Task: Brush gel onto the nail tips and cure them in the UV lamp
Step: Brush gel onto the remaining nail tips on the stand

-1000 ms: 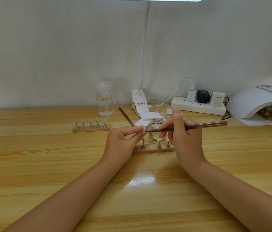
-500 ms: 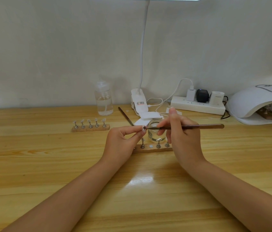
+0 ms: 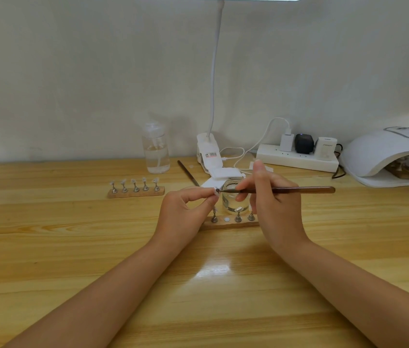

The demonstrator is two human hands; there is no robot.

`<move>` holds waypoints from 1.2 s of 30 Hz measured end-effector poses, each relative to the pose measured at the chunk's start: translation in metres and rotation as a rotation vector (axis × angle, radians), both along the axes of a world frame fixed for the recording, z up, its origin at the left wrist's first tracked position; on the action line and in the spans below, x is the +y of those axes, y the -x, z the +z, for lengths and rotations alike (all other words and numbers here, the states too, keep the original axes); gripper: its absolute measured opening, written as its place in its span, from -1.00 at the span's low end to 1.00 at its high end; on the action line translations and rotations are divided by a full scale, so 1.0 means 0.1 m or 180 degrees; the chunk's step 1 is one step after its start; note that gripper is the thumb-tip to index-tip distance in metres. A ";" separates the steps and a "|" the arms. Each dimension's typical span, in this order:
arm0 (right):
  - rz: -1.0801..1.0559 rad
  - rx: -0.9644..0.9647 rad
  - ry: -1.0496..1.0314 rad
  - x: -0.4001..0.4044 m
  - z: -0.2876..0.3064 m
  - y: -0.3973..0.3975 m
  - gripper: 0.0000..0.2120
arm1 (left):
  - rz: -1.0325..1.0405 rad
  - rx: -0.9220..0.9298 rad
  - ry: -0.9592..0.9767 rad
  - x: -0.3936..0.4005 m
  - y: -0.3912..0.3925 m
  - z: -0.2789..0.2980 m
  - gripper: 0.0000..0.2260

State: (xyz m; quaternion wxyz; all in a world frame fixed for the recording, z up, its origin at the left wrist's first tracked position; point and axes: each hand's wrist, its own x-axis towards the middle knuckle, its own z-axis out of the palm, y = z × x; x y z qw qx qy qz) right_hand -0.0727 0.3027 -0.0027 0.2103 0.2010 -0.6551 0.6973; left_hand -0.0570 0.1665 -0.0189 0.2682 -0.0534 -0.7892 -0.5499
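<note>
One nail tip is pinched in the left hand, above the table's middle. Brush tip touches it; the right hand grips the brush, handle pointing right. Just behind: glass jar; below it, a stand with pegs. Second stand with five tips sits toward the left. UV lamp at the back right corner, a stand inside.

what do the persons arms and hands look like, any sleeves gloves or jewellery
Both forearms are bare right to the bottom edge of the picture, with no sleeves in view. The left hand and the right hand wear no gloves, and no rings, watch or bracelets show on either. The right hand's fingernails look short and plain, with no visible polish.
</note>
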 end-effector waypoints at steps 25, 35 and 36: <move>-0.0070 0.0118 -0.0046 0.00 0.01 0.04 -0.61 | -0.0038 -0.0069 0.0013 0.02 -0.03 0.04 -0.80; -0.0221 0.0027 0.0073 0.05 -0.01 0.06 -0.53 | -0.0051 -0.0097 -0.0014 0.02 -0.03 0.04 -0.80; -0.0214 0.0049 0.0088 0.05 -0.01 0.06 -0.53 | -0.0055 -0.0097 -0.0026 0.02 -0.03 0.04 -0.80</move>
